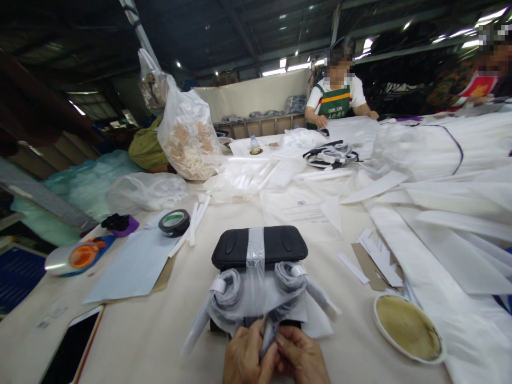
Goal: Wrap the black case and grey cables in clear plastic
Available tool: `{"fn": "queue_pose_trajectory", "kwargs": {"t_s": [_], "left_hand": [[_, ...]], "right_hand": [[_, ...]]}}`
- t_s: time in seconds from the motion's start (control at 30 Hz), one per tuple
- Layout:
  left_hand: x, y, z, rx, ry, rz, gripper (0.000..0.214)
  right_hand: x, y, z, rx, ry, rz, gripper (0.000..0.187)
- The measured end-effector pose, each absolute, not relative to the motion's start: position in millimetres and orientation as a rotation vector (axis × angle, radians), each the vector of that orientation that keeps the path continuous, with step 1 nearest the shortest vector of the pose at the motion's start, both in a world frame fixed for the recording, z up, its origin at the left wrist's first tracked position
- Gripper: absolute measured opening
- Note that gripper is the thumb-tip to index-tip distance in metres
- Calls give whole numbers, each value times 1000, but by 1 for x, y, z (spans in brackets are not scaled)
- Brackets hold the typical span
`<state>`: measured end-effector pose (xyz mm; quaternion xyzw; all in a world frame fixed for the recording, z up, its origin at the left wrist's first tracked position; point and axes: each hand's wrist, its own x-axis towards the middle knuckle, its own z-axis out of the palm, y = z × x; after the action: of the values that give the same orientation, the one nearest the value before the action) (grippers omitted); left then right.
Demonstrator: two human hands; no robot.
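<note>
From my distant seat, the body I work through shows only as two bare hands, the left hand and the right hand, uncovered from the fingers back to the lower edge of my view, which cuts them off and keeps the forearms and any sleeves from me. Both look sturdy to me, with rounded fingertips, broad backs and faint creases over the knuckles. The nails reach me small and soft-edged, too blurred for me to tell their length.
</note>
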<state>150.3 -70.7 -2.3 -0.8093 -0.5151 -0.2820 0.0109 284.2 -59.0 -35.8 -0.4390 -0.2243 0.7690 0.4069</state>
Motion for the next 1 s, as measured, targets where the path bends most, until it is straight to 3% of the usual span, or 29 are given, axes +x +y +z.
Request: {"fn": "queue_pose_trajectory", "kwargs": {"t_s": [0.57, 1.0], "left_hand": [[151, -72, -4, -2593, -1580, -945, 21], [154, -72, -11, -2510, -1517, -1008, 24]], "right_hand": [[296, -45, -17, -1081, -493, 2215, 53], [297, -44, -3, -1152, -787, 2058, 53]]}}
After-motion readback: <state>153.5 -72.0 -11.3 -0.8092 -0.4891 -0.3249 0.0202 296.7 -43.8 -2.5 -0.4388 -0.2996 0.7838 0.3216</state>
